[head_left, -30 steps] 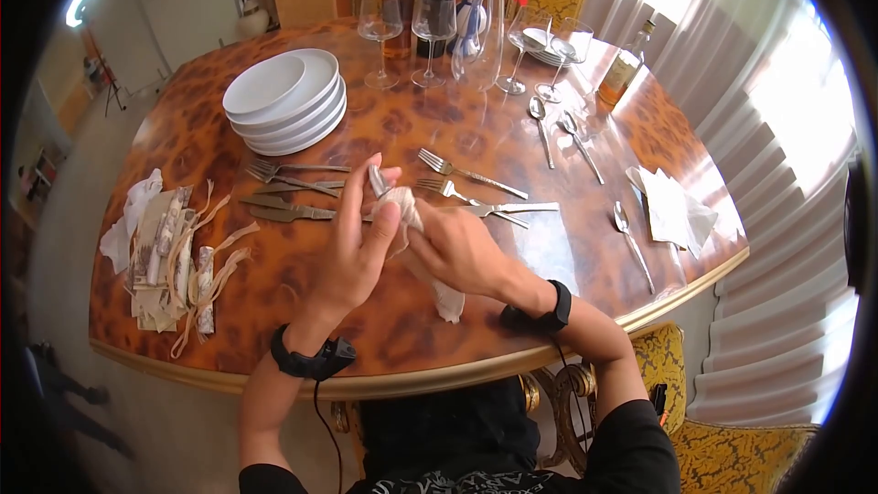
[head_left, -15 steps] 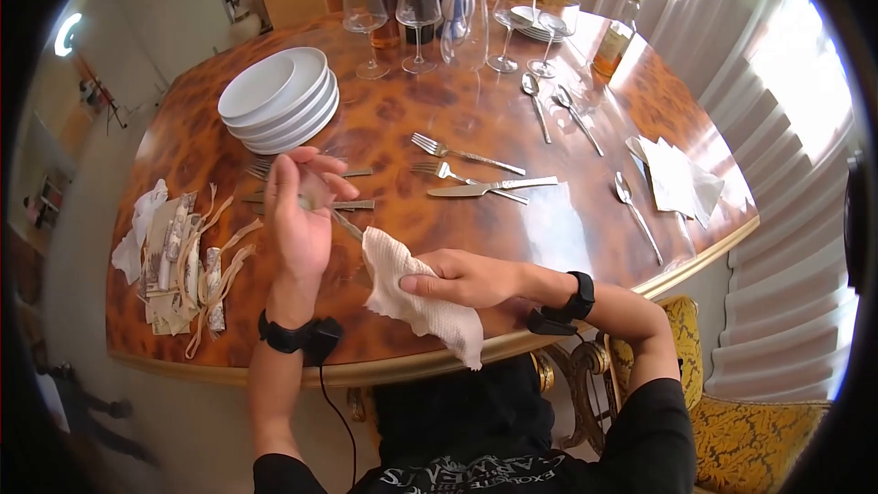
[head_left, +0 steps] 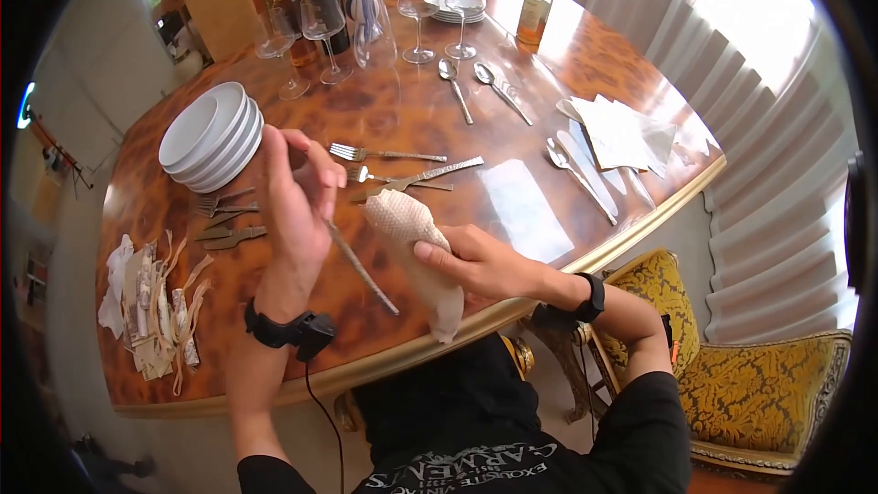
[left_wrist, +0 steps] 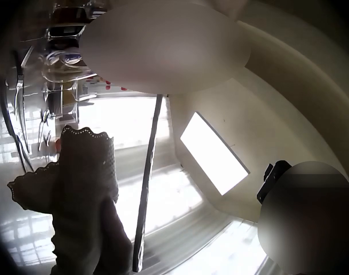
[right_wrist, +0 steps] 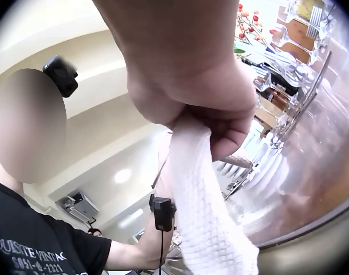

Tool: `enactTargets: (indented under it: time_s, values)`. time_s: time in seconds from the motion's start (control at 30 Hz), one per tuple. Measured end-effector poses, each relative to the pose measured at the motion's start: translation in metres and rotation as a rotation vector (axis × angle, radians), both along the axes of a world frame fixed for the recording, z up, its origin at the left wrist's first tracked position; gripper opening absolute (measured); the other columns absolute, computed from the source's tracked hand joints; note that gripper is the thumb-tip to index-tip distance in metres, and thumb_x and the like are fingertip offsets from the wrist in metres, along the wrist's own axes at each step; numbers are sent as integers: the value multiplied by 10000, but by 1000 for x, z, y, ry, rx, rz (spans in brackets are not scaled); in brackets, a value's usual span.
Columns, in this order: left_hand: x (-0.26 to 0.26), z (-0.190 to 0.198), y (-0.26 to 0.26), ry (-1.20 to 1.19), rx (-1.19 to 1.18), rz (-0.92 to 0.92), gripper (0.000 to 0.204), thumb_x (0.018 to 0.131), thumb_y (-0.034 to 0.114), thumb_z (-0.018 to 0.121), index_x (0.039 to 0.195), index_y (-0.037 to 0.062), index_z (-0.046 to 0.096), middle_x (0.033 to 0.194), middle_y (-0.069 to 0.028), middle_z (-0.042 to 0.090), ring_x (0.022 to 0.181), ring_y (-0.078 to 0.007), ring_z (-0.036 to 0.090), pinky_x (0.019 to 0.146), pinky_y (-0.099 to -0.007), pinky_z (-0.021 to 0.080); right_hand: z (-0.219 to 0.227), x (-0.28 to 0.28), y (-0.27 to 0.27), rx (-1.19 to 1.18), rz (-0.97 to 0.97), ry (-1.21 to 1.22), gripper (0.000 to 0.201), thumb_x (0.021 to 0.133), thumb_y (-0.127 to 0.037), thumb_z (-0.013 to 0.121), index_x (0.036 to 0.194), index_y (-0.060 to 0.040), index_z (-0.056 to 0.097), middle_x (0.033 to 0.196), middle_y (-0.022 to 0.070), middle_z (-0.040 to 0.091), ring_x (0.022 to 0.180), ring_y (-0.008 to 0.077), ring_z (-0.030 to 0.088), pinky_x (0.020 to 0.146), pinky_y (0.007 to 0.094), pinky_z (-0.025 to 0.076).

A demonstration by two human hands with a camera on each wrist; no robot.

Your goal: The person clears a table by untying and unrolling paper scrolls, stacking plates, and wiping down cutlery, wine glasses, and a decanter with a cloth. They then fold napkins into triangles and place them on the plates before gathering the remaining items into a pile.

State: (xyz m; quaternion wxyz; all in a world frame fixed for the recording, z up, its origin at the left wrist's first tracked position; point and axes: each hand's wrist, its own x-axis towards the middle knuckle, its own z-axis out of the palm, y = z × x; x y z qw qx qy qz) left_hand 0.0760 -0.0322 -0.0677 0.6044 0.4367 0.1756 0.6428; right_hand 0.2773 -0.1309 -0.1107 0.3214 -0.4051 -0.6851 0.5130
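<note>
My left hand (head_left: 297,197) holds a metal piece of cutlery up over the table's front half, its head hidden behind the fingers. Its slim, textured handle (head_left: 364,267) slants down to the right, and in the left wrist view the handle (left_wrist: 148,183) stands free of the towel. In my right hand (head_left: 480,261) is a cream-white, dimpled paper towel (head_left: 402,218), gripped near its middle with the thumb on top. Part of the towel (right_wrist: 200,195) hangs below the fist in the right wrist view. Beyond the hands lie two forks (head_left: 393,155) and a knife (head_left: 457,168).
Stacked white plates (head_left: 215,142) stand at left, with more forks and knives (head_left: 240,236) before them. Tied napkin rolls (head_left: 155,311) lie front left. Wine glasses (head_left: 322,23) and bottles (head_left: 537,5) stand at the back. Spoons (head_left: 581,178) and white napkins (head_left: 615,133) lie right.
The towel was wrapped round the cutlery between both hands; my left hand has drawn away with the cutlery, and the towel hangs from my right hand. The head view has turned right.
</note>
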Motion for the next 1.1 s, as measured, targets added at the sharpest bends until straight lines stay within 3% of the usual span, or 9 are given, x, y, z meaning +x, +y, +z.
enactTargets:
  time_s: [0.1,0.2,0.37,0.63,0.8,0.83,1.0,1.07,1.1]
  values:
    - [52,-16,-14,49,-12,54,392,1065,396,357,880,78,492,598,-64,553,466,-107,462,433,-240,362,18,-1,-11,25,-40,-32,330,1042,-290,424,1047,23,531,752,144,626,662,272,629,646,378,491]
    - [78,-32,-22,74,-7,-42,405,1075,376,317,895,63,501,669,-73,603,550,-112,532,512,-244,436,5,9,-16,164,-149,-33,283,1034,-244,442,1039,29,513,765,154,625,659,290,627,639,384,490]
    - [85,-36,-12,166,64,-160,344,1066,337,378,996,44,546,840,-94,663,676,-124,633,570,-234,456,23,43,-28,56,-240,-76,222,1019,-190,468,1053,25,513,770,120,638,683,202,643,633,355,500]
    - [21,4,16,282,96,-2,218,1030,266,487,1017,58,551,871,-51,639,731,-110,595,661,-243,451,17,145,-18,300,-764,-484,229,960,-212,541,968,15,564,735,168,632,663,281,625,636,377,486]
    - [-10,35,20,202,194,86,161,994,192,554,943,44,589,741,-33,618,625,-92,558,603,-221,450,-33,164,7,295,-707,-765,270,955,-237,559,977,31,586,823,236,639,764,396,635,677,435,484]
    - [-12,38,18,300,191,81,190,1015,210,512,935,46,566,744,-21,573,666,-104,524,627,-246,444,-36,158,8,286,-704,-785,290,949,-259,572,934,31,576,844,283,623,822,472,599,691,471,474]
    - [-5,-4,46,604,329,66,211,968,212,582,908,11,606,747,-42,606,667,-137,581,657,-283,485,-18,138,2,303,-680,-1004,281,948,-261,547,908,17,553,813,271,619,808,474,593,693,510,457]
    - [-2,-39,56,1390,813,265,203,896,210,650,936,15,612,881,-86,611,862,-220,599,730,-350,498,-4,143,-7,293,-644,-1066,275,948,-256,540,902,15,546,800,268,616,801,475,590,690,517,453]
    - [-4,-59,58,1391,808,267,203,896,210,650,936,15,612,881,-86,611,862,-220,599,730,-350,498,2,149,-13,390,-675,-1085,250,937,-232,549,886,13,539,781,264,618,771,466,598,664,511,457]
